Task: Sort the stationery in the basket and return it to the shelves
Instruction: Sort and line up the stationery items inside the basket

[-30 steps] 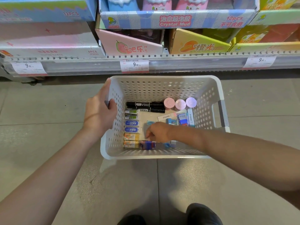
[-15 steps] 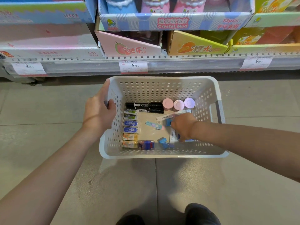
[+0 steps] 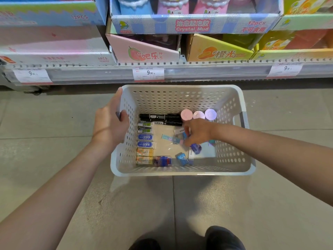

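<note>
A white perforated basket (image 3: 234,159) is held over the floor in front of a shelf. My left hand (image 3: 110,125) grips its left rim. Inside, boxed erasers (image 3: 145,141) line the left wall. Black markers (image 3: 160,118) lie along the back, beside three round pastel lids (image 3: 198,114). A clear box of blue clips (image 3: 162,161) and a blue sharpener (image 3: 182,158) rest near the front wall. My right hand (image 3: 197,133) reaches down into the middle of the basket, fingers curled on small blue packets (image 3: 177,139). A dark blue item (image 3: 195,147) sits just below that hand.
The shelf edge (image 3: 216,71) with price tags runs across just beyond the basket. Display boxes sit above it, a pink one (image 3: 144,51), an orange one (image 3: 216,50) and a Crystal Mud box (image 3: 192,24). Grey floor tiles lie below, and my shoes (image 3: 223,239) show at the bottom.
My right hand moved from the basket's front left to its right side, then back toward the middle and rear. The small blue packets shifted. My left hand kept its grip on the rim.
</note>
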A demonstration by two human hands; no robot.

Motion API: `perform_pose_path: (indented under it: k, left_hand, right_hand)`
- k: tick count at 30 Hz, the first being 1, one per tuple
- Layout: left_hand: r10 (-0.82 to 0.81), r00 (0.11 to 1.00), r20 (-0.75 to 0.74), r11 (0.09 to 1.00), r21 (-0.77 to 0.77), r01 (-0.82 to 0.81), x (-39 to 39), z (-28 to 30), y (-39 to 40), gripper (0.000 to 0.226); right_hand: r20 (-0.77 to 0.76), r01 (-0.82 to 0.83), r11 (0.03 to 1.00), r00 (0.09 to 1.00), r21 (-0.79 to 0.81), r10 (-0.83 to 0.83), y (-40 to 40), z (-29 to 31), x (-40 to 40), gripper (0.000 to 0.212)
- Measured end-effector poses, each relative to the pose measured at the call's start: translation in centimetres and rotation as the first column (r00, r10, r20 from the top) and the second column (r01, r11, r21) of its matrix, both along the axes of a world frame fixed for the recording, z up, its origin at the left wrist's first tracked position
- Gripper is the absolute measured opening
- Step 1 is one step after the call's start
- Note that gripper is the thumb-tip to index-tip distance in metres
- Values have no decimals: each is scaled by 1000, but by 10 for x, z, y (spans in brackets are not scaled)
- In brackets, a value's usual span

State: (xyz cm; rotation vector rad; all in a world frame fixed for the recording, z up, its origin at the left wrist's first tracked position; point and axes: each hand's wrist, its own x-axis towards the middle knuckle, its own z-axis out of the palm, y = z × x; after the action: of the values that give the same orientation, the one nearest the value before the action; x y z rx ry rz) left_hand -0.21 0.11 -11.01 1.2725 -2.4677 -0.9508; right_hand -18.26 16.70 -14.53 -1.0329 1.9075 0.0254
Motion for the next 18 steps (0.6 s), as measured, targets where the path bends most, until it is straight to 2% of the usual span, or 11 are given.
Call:
perform_pose_path:
  k: [2, 4, 6, 10, 12, 18]
  left_hand:
    - [6, 1000, 1, 1000, 5, -6, 0, 0, 0, 61]
    - [8, 1000, -2, 1000, 9, -8, 0, 0, 0, 61]
    - [5, 1000, -13, 1000, 9, -4, 0, 1, 0, 61]
    - [4, 1000, -6, 1000, 1, -4, 0, 1, 0, 60]
    - [8, 1000, -5, 1000, 10, -8, 0, 2, 0, 60]
    - [-1, 1000, -22, 1000, 2, 2, 0, 0, -1, 60]
  right_hand:
    - [243, 263, 965, 935, 16, -258, -5, 0, 1, 12]
    - [357, 400, 916, 850, 45, -388, -6, -2, 4, 18]
    - [358, 462, 886, 822, 35, -442, -6, -7, 8, 27]
    - [392, 535, 840, 757, 91, -524, -8, -22, 21, 17]
    - [398, 536, 834, 742, 130, -539, -12, -27, 28, 23]
    - [256, 426, 904, 871, 31, -419, -20, -39, 49, 28]
